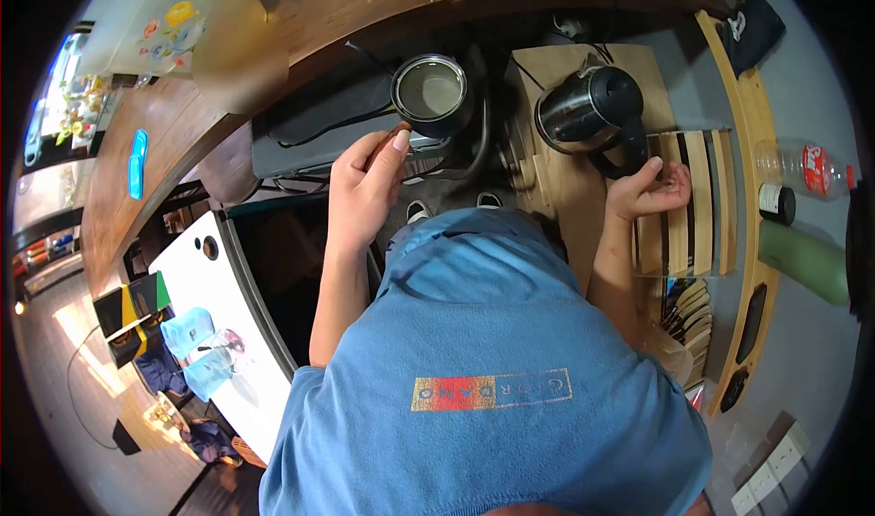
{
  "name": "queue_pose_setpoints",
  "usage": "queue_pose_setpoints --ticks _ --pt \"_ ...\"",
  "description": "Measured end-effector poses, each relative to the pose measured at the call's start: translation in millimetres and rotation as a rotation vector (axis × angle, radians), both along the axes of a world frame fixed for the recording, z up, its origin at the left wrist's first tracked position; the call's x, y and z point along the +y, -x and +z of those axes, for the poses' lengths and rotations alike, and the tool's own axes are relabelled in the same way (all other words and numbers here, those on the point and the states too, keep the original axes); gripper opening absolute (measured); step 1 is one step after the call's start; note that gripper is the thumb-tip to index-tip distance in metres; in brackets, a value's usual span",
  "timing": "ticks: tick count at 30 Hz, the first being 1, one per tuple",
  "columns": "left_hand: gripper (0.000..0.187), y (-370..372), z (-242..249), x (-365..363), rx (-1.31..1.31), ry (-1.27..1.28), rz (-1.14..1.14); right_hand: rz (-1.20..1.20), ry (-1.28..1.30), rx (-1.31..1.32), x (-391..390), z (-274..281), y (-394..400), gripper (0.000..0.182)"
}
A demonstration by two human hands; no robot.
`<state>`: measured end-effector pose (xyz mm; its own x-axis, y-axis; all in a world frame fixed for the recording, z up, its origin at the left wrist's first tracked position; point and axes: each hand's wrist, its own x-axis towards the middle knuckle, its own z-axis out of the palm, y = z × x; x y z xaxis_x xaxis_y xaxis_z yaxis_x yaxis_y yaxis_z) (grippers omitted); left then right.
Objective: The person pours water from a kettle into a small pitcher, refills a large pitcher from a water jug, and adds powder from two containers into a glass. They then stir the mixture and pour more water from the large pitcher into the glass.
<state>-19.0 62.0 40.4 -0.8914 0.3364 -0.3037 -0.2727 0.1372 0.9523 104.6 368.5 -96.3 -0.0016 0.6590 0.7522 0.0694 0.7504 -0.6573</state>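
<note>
My left hand [369, 174] is closed on the handle of a round dark cup [431, 89] with a metal rim, held upright above the floor area. Pale liquid or a pale inner wall shows inside it; which one I cannot tell. My right hand [649, 190] is beside the black handle of a steel kettle [572, 113] with a black lid. Its fingers are loosely curled with the palm turned up, and nothing shows in them. The kettle rests on a wooden board [538, 71].
A wooden counter [337, 10] curves across the top. Slatted wood [697, 206] lies right of the kettle. A plastic bottle [802, 168] and a green bottle [802, 263] stand at the far right. At left, a white surface [205, 288] holds blue-topped items.
</note>
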Motion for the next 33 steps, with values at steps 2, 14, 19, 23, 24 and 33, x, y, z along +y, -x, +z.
queue_pose_setpoints --ticks 2,14,19,23,24,33 --pt "0.024 -2 -1 -6 -0.01 -0.027 0.026 0.187 -0.192 0.038 -4 21 12 0.027" --pt "0.024 -48 -5 -65 0.02 -0.062 0.46 1.162 -0.094 0.048 -120 48 101 0.023" --pt "0.025 -74 -6 -120 0.032 -0.05 0.625 1.354 0.079 -0.076 -181 48 132 0.019" --pt "0.024 -94 -15 -179 0.016 -0.033 0.726 1.445 0.149 -0.12 -239 48 151 0.014" --pt "0.024 -97 -18 -192 0.022 -0.041 0.743 1.471 0.204 -0.16 -255 48 153 0.014" --pt "0.022 -116 -45 -333 0.059 0.032 0.823 1.492 0.275 -0.516 -410 34 183 0.01"
